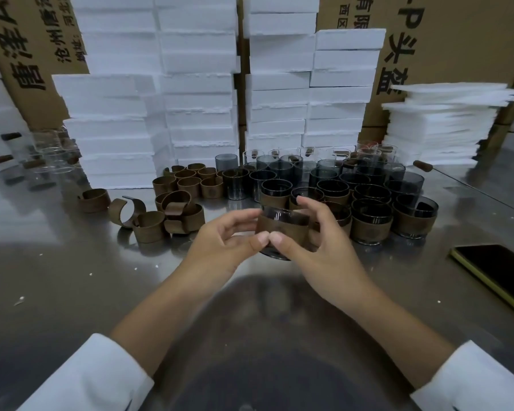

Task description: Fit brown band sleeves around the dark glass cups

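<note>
The dark glass cup (282, 215) is at the middle of the steel table (72, 277), just in front of the banded cups (371, 223). The left hand (220, 241) and right hand (318, 241) grip it, fingers curled round its sides, thumbs meeting tip to tip on the brown band sleeve (291, 231) around its middle. It stands upright, axis near vertical, mouth up. Loose sleeves (178, 212) lie to the left.

Both forearms enter from the lower frame corners and converge at frame centre. The left hand (220, 244) and right hand (324, 247) grip a dark glass cup wrapped in a brown band (282, 229) from opposite sides. The thumb tips touch on its near face, with the fingers curled round its flanks.
</note>
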`<state>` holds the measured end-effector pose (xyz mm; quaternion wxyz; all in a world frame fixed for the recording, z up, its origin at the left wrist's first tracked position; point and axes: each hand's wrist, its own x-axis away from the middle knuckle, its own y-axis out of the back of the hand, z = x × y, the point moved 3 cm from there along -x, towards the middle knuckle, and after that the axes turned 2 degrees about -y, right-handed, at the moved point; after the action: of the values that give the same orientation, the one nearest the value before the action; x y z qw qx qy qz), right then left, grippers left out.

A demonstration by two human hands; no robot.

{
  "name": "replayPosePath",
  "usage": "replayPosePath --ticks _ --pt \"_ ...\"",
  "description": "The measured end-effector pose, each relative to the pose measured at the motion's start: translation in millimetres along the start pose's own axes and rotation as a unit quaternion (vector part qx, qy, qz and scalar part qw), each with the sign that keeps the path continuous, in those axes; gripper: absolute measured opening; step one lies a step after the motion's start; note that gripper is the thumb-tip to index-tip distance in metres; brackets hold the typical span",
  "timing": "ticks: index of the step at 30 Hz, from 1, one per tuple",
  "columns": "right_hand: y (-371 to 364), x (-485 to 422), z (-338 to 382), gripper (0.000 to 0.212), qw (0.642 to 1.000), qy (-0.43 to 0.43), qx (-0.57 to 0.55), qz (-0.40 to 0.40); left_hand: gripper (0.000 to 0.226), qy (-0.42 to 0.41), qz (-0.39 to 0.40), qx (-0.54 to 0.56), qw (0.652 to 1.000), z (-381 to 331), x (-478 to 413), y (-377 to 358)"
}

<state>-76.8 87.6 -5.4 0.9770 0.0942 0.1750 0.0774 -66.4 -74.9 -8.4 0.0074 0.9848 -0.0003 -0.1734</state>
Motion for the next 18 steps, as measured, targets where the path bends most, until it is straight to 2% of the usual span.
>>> replayPosePath --ticks 3,6,10,15,18 --pt "3.9 2.6 1.2 0.070 0.992 0.029 0.122 -0.029 0.040 0.063 0.032 0.009 0.997 5.8 0.2 0.1" --pt "1.3 2.9 0.5 0.071 0.960 0.082 0.267 -0.014 0.028 0.102 -0.009 0.001 0.995 6.1 -3.3 5.1" --pt "-7.7 -3.0 -3.5 0.068 0.934 0.087 0.346 -0.020 0.024 0.103 -0.049 -0.016 0.993 2.4 -4.8 7.5" --pt "-22.4 -22.9 -3.0 0.064 0.845 0.104 0.521 -0.061 0.021 0.096 -0.088 -0.024 0.991 1.6 -5.4 9.7" --pt "-30.0 -33.4 -4.3 0.059 0.819 0.071 0.566 -0.057 0.017 0.092 -0.101 -0.019 0.990 1.1 -6.4 11.9"
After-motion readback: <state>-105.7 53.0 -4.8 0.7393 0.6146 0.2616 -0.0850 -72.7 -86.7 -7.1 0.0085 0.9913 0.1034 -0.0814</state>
